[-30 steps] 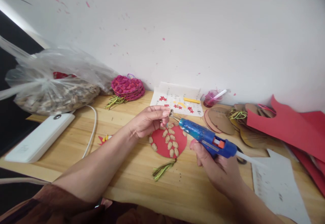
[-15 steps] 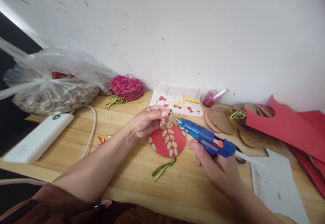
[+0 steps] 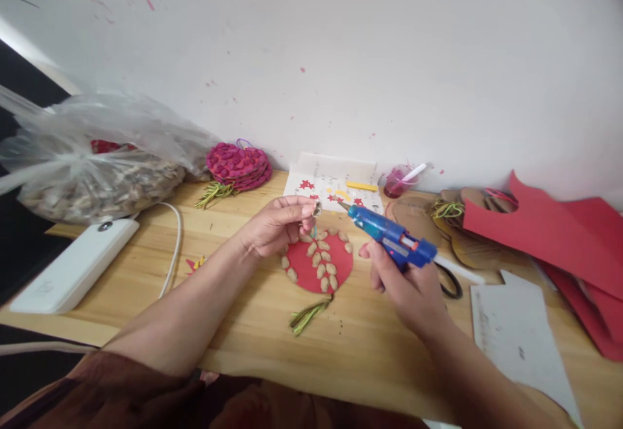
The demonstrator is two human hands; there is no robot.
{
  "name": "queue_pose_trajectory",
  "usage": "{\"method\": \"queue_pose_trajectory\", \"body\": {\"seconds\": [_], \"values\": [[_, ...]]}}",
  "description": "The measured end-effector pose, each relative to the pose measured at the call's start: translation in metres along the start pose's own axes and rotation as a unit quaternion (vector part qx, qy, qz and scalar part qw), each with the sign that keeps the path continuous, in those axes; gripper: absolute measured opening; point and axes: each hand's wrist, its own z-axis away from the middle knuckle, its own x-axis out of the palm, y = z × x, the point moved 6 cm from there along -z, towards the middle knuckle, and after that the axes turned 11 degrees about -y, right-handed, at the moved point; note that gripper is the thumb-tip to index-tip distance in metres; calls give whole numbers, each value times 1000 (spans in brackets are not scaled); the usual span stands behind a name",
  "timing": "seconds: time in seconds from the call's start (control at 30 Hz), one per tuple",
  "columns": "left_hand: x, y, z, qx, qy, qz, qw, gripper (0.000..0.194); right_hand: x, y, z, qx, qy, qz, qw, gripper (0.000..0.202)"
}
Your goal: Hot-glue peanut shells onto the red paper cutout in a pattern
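Between thumb and fingers, my left hand [image 3: 280,224] pinches a small shell [image 3: 317,209]. My right hand [image 3: 406,280] is wrapped round a blue glue gun [image 3: 392,237], its nozzle pointing left toward the shell with a gap between them. Below both hands lies a red disc [image 3: 304,261] with shell-like pieces in a double row down its middle and more along its edge. A green and brown tassel [image 3: 310,315] hangs from its lower edge.
A plastic bag of shells [image 3: 107,185] and a white power bank [image 3: 73,267] are at left. Behind stand pink decorated discs [image 3: 238,167], paper with red stars [image 3: 304,172] and a paint cup [image 3: 396,182]. Red sheets [image 3: 549,234], cardboard pieces [image 3: 413,218] and grey card [image 3: 513,325] lie right.
The glue gun's nozzle, which was at the shell, has moved away to the right and up. My left hand still holds the shell. The whole view has shifted slightly.
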Motion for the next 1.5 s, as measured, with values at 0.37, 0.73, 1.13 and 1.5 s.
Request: {"method": "queue_pose_trajectory", "body": {"seconds": [0.37, 0.73, 1.13, 1.5], "values": [[48, 7, -9, -40, -138, -466, 873, 12, 0, 42, -24, 125, 33, -186, 974, 49], [27, 6, -25, -28, -102, -605, 789, 11, 1, 48, -28, 159, 29, -222, 962, 54], [-1, -4, -6, -170, -77, -461, 868, 20, 3, 56, -26, 197, 1, -250, 948, 46], [41, 5, 1, -55, -128, -676, 723, 14, -1, 47, -28, 161, 19, -313, 936, 47]]}}
